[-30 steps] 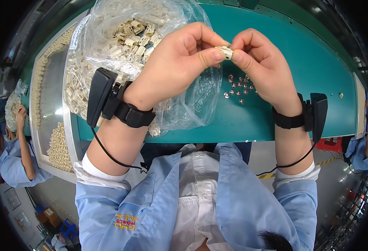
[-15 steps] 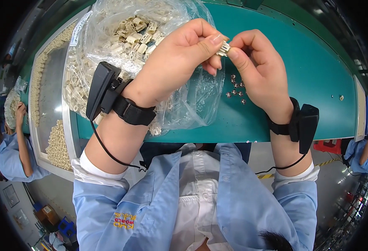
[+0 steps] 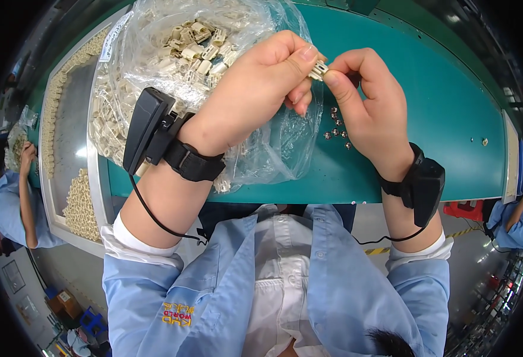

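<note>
Between the thumb and fingers of my left hand (image 3: 273,74) is a small cream plastic part (image 3: 318,71) with slots in its face. My right hand (image 3: 371,101) meets the part's right end with thumb and forefinger pinched; whether a smaller piece sits between those fingertips is hidden. Several shiny metal balls (image 3: 335,132) lie on the green table just below and left of my right hand. Behind my left hand spreads a clear plastic bag (image 3: 285,140) with many similar cream parts (image 3: 193,50) in it.
Left of the bag stands a metal-edged tray (image 3: 98,172) with rows of cream parts (image 3: 82,208). A small piece (image 3: 484,142) lies far right on the green table (image 3: 440,113). Other people in blue sleeves (image 3: 14,208) work at both sides. A red stool (image 3: 463,210) stands beyond the table's front edge.
Both hands have shifted slightly down with the part still between them. My right wrist has turned a little. The person at the left has lowered an arm slightly.
</note>
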The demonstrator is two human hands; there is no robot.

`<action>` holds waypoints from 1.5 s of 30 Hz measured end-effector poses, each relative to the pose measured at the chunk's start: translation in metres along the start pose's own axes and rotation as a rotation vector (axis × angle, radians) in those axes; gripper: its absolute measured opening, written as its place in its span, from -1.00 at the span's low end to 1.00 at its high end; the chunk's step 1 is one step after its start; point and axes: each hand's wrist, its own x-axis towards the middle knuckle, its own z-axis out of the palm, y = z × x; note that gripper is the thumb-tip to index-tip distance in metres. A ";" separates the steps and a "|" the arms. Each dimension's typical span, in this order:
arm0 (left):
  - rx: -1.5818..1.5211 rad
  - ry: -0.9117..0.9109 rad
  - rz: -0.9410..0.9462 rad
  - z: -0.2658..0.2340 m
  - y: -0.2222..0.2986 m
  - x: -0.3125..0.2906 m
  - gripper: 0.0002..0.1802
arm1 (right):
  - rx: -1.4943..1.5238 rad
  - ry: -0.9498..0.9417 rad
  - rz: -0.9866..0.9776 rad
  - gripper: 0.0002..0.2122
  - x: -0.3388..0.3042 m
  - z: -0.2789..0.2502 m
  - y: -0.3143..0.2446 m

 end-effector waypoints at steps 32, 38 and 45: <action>-0.361 -0.166 -0.078 -0.003 0.002 0.000 -0.75 | 0.650 -0.139 0.365 -0.85 0.002 -0.006 -0.003; -0.360 -0.158 -0.024 0.003 -0.001 0.000 -0.75 | 0.823 -0.211 0.448 -0.85 0.001 -0.007 -0.002; -0.087 -0.113 0.218 0.005 -0.008 0.000 -0.76 | 0.944 -0.275 0.518 -0.83 -0.002 -0.004 0.000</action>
